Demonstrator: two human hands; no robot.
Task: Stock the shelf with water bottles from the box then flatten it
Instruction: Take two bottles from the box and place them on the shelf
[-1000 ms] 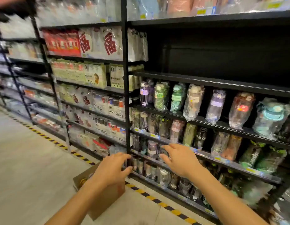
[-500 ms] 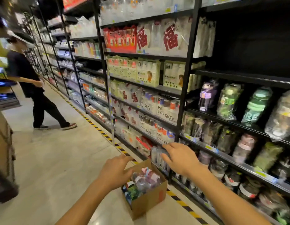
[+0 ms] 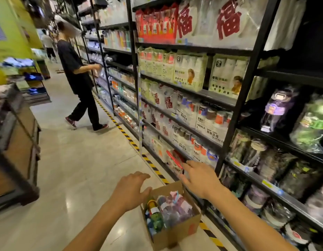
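An open cardboard box (image 3: 182, 230) stands on the floor beside the black shelving, filled with several plastic-wrapped water bottles (image 3: 168, 209). My left hand (image 3: 129, 189) hovers over the box's left edge, fingers spread and empty. My right hand (image 3: 200, 180) is stretched out above the box's far corner, palm down, holding nothing. On the right, the black shelf unit (image 3: 251, 176) carries more wrapped bottles (image 3: 278, 109) on several levels.
A person in black (image 3: 79, 84) stands at the shelves further down the aisle. Yellow-black tape (image 3: 128, 136) runs along the shelf base. A wooden display stand (image 3: 21, 147) borders the aisle on the left. Paper cups and packaged goods (image 3: 189, 73) fill the middle shelf bay.
The view has swung left down the aisle, bringing the box's contents and the person in black into sight. Both hands stay empty and have spread slightly above the box.
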